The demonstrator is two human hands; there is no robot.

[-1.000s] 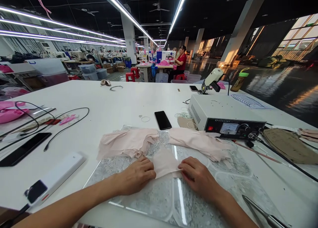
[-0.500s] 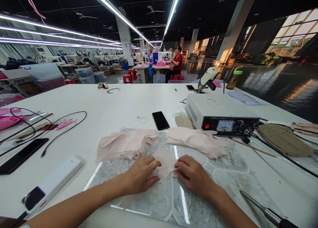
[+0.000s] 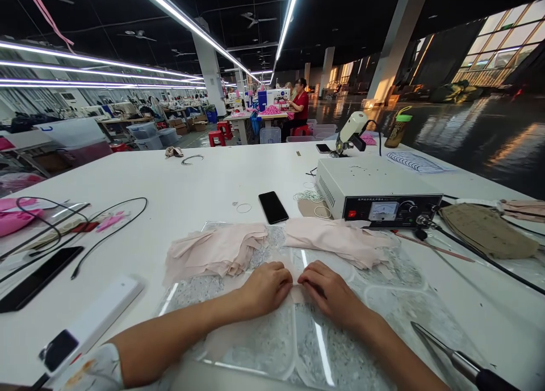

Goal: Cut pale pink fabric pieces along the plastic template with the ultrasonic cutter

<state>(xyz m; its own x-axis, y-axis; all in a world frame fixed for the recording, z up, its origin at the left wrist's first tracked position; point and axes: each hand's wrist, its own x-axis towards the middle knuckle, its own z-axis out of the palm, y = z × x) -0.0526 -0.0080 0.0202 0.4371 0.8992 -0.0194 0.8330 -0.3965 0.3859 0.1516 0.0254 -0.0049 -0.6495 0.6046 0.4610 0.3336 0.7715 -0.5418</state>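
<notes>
My left hand (image 3: pixel 267 288) and my right hand (image 3: pixel 327 291) lie close together on a small pale pink fabric piece (image 3: pixel 297 292), fingers curled and pressing it against a clear plate over a speckled mat (image 3: pixel 383 300). Only a strip of the piece shows between the hands. Just behind my left hand lies a stack of pink fabric pieces (image 3: pixel 215 252). A second pink stack (image 3: pixel 336 240) lies behind my right hand.
A white machine with a meter (image 3: pixel 374 192) stands at the right, a handheld tool (image 3: pixel 353 131) behind it. A black phone (image 3: pixel 273 207), cables (image 3: pixel 106 226), a white device (image 3: pixel 91 320) and a metal-tipped tool (image 3: pixel 455 360) lie on the white table. A person in red (image 3: pixel 300 104) works far behind.
My two hands have slid toward each other over the small pink piece, covering most of it. The view has tilted slightly.
</notes>
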